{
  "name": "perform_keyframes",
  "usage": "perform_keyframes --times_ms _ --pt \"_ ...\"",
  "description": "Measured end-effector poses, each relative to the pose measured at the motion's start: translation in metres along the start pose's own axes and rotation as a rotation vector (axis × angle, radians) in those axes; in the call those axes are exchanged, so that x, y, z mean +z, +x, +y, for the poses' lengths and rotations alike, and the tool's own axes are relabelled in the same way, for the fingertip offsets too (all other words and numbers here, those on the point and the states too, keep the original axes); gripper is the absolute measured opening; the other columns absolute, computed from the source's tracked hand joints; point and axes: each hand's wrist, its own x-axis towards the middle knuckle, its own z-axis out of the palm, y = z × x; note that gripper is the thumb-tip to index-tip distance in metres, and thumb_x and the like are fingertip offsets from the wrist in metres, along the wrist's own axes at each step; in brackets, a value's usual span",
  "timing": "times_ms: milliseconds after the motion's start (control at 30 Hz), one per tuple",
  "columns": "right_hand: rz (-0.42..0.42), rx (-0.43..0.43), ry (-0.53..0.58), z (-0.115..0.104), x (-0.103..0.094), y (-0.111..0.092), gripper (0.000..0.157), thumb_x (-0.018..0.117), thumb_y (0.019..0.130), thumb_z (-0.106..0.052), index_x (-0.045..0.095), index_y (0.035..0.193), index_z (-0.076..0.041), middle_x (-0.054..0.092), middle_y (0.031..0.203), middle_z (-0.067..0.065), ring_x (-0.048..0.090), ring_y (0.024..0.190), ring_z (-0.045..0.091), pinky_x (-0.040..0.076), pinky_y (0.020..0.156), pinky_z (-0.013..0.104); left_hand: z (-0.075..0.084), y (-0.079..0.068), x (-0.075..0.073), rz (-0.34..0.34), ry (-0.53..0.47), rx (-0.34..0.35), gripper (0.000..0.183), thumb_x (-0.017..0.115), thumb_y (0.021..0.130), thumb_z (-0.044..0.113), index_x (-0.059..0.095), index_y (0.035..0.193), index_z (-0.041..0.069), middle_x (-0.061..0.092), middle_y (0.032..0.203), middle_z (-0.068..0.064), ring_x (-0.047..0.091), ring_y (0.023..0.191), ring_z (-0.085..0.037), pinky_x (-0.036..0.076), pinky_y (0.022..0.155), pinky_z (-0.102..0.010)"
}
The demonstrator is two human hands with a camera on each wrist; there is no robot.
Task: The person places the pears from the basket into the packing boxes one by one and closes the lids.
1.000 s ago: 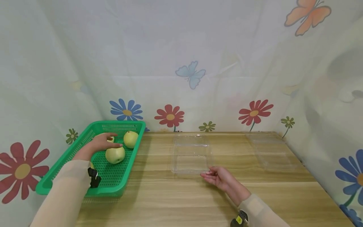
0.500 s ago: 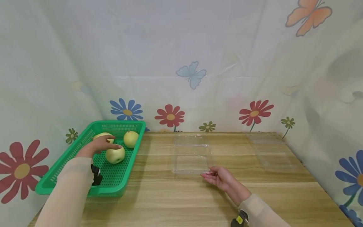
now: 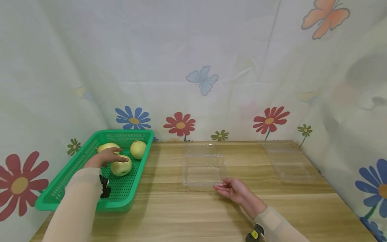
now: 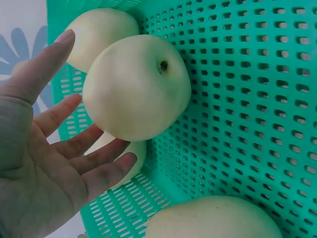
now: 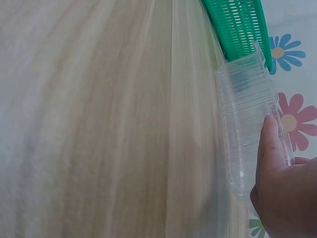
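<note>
In the head view my left hand (image 3: 105,157) is over a pale yellow pear (image 3: 121,168) in the green basket (image 3: 87,205). The left wrist view shows its fingers spread and loosely bent, with the fingertips right at the side of this pear (image 4: 133,91) and the thumb held apart. More pears (image 3: 138,150) sit at the back of the basket. A hinged clear plastic container (image 3: 203,174) stands opened out on the table. My right hand (image 3: 234,189) pinches its near right corner, thumb over the rim and fingers beyond it in the right wrist view.
The wooden table (image 3: 181,215) runs back to a flowered cloth wall (image 3: 235,101). Toward its right edge lies another clear plastic container (image 3: 290,164). The basket's raised rim stands around the pears at the left.
My left hand has lowered slightly and come closer to the front pear. The right hand and the container have stayed in place. The head view has shifted slightly.
</note>
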Motion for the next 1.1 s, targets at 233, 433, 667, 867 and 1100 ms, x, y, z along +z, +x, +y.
perform_keyframes --times_ms 233,433,667,867,1100 --pt "0.014 -0.002 -0.002 0.0 0.001 0.0 0.026 0.037 0.108 -0.006 0.049 0.118 0.015 0.071 0.08 0.008 0.076 0.079 0.013 0.063 0.078 0.023 -0.007 0.004 0.001 -0.031 -0.02 -0.009 0.084 0.063 0.101 0.028 0.016 0.156 -0.014 0.012 0.158 -0.044 0.023 0.143 -0.065 0.04 0.109 -0.072" --pt "0.019 0.001 -0.021 -0.002 0.002 0.0 0.029 0.037 0.108 -0.007 0.046 0.122 0.017 0.071 0.082 0.008 0.076 0.079 0.013 0.063 0.079 0.024 -0.012 0.007 0.002 -0.033 -0.065 -0.005 0.084 0.063 0.101 0.028 0.015 0.156 -0.015 0.014 0.157 -0.044 0.025 0.143 -0.064 0.042 0.11 -0.069" --pt "0.008 -0.002 -0.027 -0.002 0.001 0.001 0.028 0.039 0.109 -0.008 0.047 0.122 0.015 0.072 0.083 0.008 0.076 0.08 0.014 0.063 0.079 0.024 -0.015 0.009 0.003 -0.023 -0.05 -0.015 0.087 0.065 0.1 0.03 0.015 0.156 -0.015 0.015 0.157 -0.044 0.027 0.142 -0.063 0.044 0.108 -0.068" --pt "-0.004 -0.006 -0.033 -0.002 0.0 0.001 0.027 0.037 0.109 -0.007 0.046 0.121 0.015 0.072 0.082 0.008 0.076 0.079 0.013 0.063 0.078 0.023 -0.01 0.008 0.005 -0.017 -0.045 -0.016 0.087 0.066 0.099 0.028 0.016 0.155 -0.015 0.018 0.155 -0.044 0.031 0.14 -0.062 0.045 0.107 -0.067" --pt "-0.01 -0.007 -0.021 0.0 -0.001 0.001 0.026 0.036 0.109 -0.007 0.045 0.121 0.014 0.072 0.081 0.007 0.076 0.079 0.013 0.063 0.078 0.023 -0.007 0.012 0.004 -0.047 -0.028 -0.006 0.086 0.066 0.099 0.026 0.016 0.155 -0.015 0.016 0.155 -0.045 0.031 0.139 -0.063 0.047 0.105 -0.066"
